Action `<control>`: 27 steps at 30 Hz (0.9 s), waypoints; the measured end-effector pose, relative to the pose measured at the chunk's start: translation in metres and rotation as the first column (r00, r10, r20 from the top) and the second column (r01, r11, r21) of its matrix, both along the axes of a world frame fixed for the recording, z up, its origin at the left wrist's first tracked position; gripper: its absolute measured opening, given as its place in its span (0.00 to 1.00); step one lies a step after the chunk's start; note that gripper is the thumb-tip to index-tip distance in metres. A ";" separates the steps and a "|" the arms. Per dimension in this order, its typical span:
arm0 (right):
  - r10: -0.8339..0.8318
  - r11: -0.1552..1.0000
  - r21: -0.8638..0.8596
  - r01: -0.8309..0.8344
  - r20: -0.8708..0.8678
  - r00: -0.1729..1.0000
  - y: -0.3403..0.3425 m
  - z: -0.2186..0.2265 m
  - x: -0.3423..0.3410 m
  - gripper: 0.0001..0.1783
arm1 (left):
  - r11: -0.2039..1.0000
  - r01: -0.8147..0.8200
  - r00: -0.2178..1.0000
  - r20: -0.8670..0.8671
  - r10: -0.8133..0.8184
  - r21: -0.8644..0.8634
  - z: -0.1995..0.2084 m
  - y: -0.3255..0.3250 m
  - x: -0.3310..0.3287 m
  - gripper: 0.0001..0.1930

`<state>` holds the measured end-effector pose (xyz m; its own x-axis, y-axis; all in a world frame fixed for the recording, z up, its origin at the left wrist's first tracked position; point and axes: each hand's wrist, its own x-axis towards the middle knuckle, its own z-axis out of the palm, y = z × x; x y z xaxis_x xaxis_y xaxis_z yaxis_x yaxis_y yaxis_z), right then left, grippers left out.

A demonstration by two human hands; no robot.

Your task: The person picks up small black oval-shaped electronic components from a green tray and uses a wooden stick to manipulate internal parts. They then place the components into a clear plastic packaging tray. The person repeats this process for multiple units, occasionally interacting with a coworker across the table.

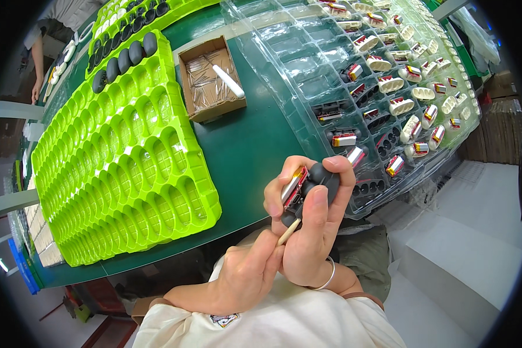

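My left hand point(246, 272) pinches a thin pale wooden stick point(289, 232), whose upper end touches the lower part of a small black device. My right hand point(313, 238), with a bangle at the wrist, is closed round this black device point(322, 177). The device has rounded black lobes and an open side where a silver battery with yellow tape and red edging point(294, 187) shows. Fingers hide part of it, and the stick's exact contact point is too small to make out. Both hands are above the table's near edge, close to my body.
At left lies a bright green moulded tray point(127, 151), with black oval shells point(136, 52) at its far end. A cardboard box point(217, 113) of thin sticks and a white tube point(228, 81) stands on the green table point(246, 174). Right, a clear compartment tray point(298, 87) holds black and white battery-fitted parts.
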<state>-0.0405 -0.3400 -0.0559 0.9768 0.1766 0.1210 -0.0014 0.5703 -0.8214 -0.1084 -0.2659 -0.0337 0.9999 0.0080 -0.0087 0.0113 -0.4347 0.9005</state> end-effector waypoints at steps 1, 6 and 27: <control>-0.002 1.000 0.004 0.002 -0.016 1.000 0.000 0.000 -0.001 0.14 | 1.000 0.005 1.000 -0.005 -0.005 -0.002 0.000 0.000 0.000 0.03; -0.004 1.000 0.011 0.004 -0.011 1.000 -0.001 0.002 -0.002 0.14 | 0.997 0.019 0.999 -0.029 -0.021 -0.071 0.000 0.002 -0.002 0.02; -0.009 1.000 0.003 0.009 -0.070 0.997 0.002 -0.002 0.000 0.16 | 0.993 0.015 0.997 -0.076 -0.024 -0.121 -0.003 0.005 0.002 0.03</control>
<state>-0.0405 -0.3379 -0.0577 0.9845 0.1673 0.0527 -0.0537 0.5737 -0.8173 -0.1061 -0.2606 -0.0368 0.9962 -0.0174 -0.0854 0.0752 -0.3245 0.9429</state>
